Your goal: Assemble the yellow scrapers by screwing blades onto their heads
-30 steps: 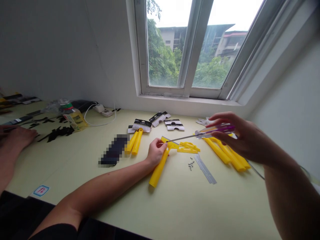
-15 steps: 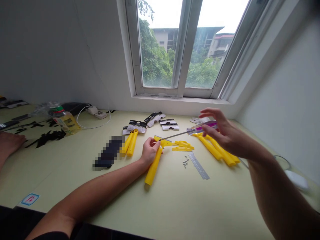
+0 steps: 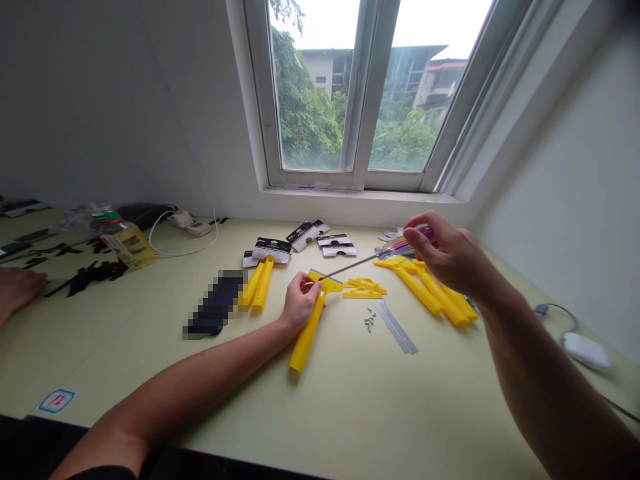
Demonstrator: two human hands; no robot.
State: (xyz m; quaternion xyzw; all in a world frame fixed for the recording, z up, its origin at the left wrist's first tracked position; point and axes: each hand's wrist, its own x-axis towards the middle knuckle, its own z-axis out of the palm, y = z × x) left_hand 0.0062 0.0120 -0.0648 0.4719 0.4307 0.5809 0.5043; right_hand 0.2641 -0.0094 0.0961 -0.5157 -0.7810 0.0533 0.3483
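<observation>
My left hand (image 3: 301, 301) is closed around the head end of a yellow scraper (image 3: 309, 339), whose handle slants down toward me. A thin metal blade shows along the far side of its head. In my right hand (image 3: 443, 250) is a screwdriver (image 3: 395, 248) with a clear and purple handle. Its long shaft points left and down, and the tip meets the scraper head beside my left fingertips; the screw there is hidden. Just right of the head lie loose yellow clamp pieces (image 3: 364, 292), several small screws (image 3: 369, 321) and flat metal blades (image 3: 397, 327).
More yellow scraper handles lie at the right (image 3: 417, 288) and beside black-and-white packaging cards (image 3: 271, 250). A pixelated dark object (image 3: 215, 305) is left of my forearm. Farther left are a bottle (image 3: 125, 239), black scraps (image 3: 95, 275) and another person's hand (image 3: 23, 288). A white device (image 3: 585, 351) sits at the right.
My right fingers, spread around the screwdriver handle before, have closed on it and the hand has turned. The tip stays at the scraper head. My left hand holds still; the view shifts slightly.
</observation>
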